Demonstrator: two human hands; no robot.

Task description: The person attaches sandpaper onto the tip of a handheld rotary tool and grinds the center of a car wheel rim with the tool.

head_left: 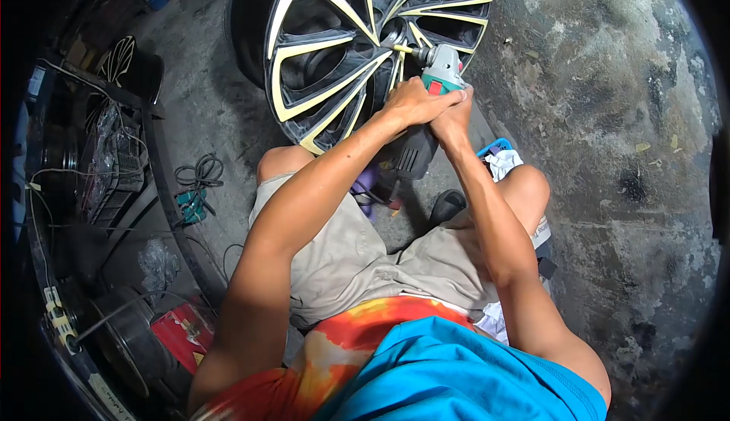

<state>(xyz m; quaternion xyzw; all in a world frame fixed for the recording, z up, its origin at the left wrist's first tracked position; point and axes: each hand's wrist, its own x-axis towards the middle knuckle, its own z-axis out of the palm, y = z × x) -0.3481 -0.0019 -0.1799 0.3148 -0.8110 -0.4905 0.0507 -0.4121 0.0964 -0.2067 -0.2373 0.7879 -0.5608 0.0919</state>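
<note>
Both my hands are closed around an angle grinder (pixel 442 68) with a grey metal head, a teal and dark body and a red button. My left hand (pixel 413 103) wraps its near side, thumb pointing right across the top. My right hand (pixel 453 119) grips the body from the right. A thin yellowish attachment (pixel 404 49) sticks out of the grinder's head towards the hub of a large alloy wheel rim (pixel 334 90). Whether its tip touches the rim, I cannot tell. The rim stands tilted in front of me, with pale yellow spoke faces and dark recesses.
Another rim (pixel 118 68) lies at the far left, near a rack holding plastic wrap. A teal tool with a coiled cable (pixel 194 193) is on the floor. A power strip (pixel 57 314) and a red box (pixel 182 336) are at lower left. Worn concrete (pixel 608 155) extends right.
</note>
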